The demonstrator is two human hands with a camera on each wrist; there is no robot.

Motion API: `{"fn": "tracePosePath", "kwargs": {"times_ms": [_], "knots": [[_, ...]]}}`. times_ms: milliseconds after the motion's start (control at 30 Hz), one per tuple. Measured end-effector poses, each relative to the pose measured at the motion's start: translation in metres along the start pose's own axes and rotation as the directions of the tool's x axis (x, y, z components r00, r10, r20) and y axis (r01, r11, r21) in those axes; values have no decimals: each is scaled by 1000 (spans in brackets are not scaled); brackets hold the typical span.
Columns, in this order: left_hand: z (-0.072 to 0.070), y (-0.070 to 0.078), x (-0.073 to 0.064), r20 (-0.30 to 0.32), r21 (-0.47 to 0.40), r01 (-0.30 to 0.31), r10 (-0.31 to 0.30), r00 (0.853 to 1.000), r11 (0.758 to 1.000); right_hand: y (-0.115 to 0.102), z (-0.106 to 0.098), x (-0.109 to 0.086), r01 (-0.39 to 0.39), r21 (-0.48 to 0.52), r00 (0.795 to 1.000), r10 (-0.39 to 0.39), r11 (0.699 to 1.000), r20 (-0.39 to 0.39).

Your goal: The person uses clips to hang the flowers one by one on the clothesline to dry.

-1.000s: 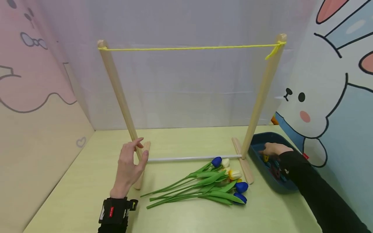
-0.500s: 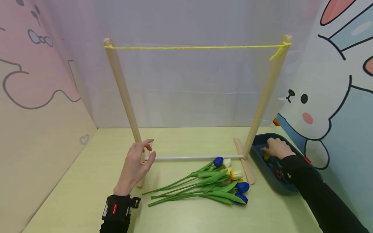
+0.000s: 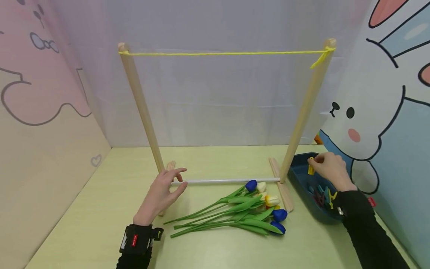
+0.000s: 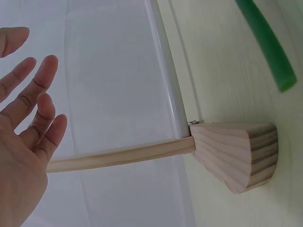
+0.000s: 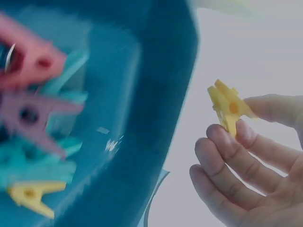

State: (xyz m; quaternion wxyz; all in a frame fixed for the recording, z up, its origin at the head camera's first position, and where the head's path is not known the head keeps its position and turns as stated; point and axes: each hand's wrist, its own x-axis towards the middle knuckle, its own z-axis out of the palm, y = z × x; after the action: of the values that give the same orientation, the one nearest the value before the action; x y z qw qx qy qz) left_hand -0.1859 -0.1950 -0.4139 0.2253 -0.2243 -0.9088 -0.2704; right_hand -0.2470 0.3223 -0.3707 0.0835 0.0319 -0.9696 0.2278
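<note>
My right hand (image 3: 330, 170) pinches a yellow clothespin (image 5: 229, 107) between thumb and fingers, above the dark blue basin (image 3: 302, 198). More clothespins (image 3: 322, 196) in red, purple, teal and yellow lie in that basin. With fingers apart and slightly bent, my left hand (image 3: 160, 194) hovers by the foot of the left wooden post (image 3: 142, 108) and holds nothing. Tulips (image 3: 235, 213) with blue, white and yellow heads lie on the table between the hands, stems toward the left.
A yellow string (image 3: 221, 54) stretches between the tops of the left post and the right wooden post (image 3: 307, 108). A white rod (image 3: 228, 181) joins them low down. Wooden feet (image 3: 285, 196) stand on the pale table (image 3: 215, 250). Printed panels (image 3: 399, 149) flank both sides.
My right hand has risen from inside the basin with a yellow clothespin in its fingers. My left hand has shifted slightly to the right.
</note>
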Motion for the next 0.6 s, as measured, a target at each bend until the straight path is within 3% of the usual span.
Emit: {"fn": "tracePosePath", "kwargs": {"times_ms": [100,267,467,533,600], "knots": [[0,1,0,46,-6,12,-12,999,1000,-1,5,-7,-5,80,993,14,997,-116],[3,3,-2,132,-16,44,-42,990,999,-13,11,-21,-40,185,950,95,982,-298],[6,5,-1,203,-30,46,-39,978,998,-43,16,-35,-58,258,908,159,964,-387],[8,7,-1,224,-33,38,-29,974,999,-49,18,-36,-44,310,881,184,950,-437],[10,11,-1,234,-27,16,-9,972,1000,-54,22,-36,14,373,835,194,928,-515]]}}
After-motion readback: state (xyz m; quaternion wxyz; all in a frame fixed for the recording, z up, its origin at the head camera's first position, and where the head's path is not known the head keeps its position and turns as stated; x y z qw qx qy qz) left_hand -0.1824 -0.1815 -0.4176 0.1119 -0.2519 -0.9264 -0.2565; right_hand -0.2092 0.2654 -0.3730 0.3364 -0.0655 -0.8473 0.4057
